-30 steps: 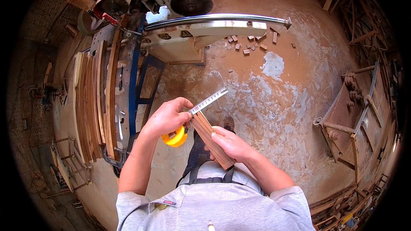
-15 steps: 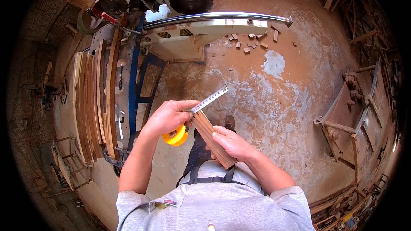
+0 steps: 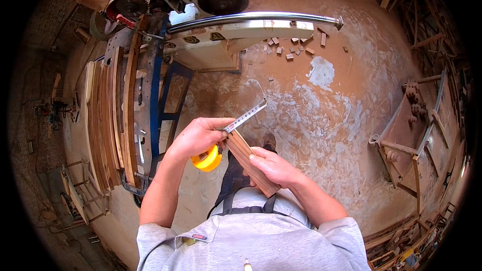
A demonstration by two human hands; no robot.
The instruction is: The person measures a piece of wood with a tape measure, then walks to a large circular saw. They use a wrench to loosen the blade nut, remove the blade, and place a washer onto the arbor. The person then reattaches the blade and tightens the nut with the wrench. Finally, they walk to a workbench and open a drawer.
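The left hand [image 3: 201,134] is closed on a tape [image 3: 207,160], with the yellow case at 6 o'clock under the palm. Its fingers and thumb pinch the white strip [image 3: 247,116], which sticks out toward 2 o'clock and ends in a little hook. The right hand [image 3: 273,166] is closed on a brown board [image 3: 251,162], with the thumb on top and some fingers tucked under.

The board sits between the two hands. It slants, with one end up toward 11 o'clock and the other down toward 5 o'clock. From the middle of the board, the left hand is at 10 o'clock and the right hand is at 3 o'clock. The left thumb is right by the board's top end, where the strip crosses. I cannot tell if that thumb touches the wood.

A dark shoe [image 3: 269,142] shows at 12 o'clock from the right hand. The gray shirt [image 3: 286,238] is at 6 o'clock from the board.

Farther out from the board, long sticks [image 3: 103,125] lie side by side between 9 and 10 o'clock, next to a blue frame [image 3: 156,90] at 10 o'clock. A shiny rail [image 3: 256,18] and a round saw [image 3: 223,1] are up near 12 o'clock. Little blocks [image 3: 289,57] lie on the floor [image 3: 311,195] at 1 o'clock. A big metal bin [image 3: 397,133] stands at 3 o'clock.
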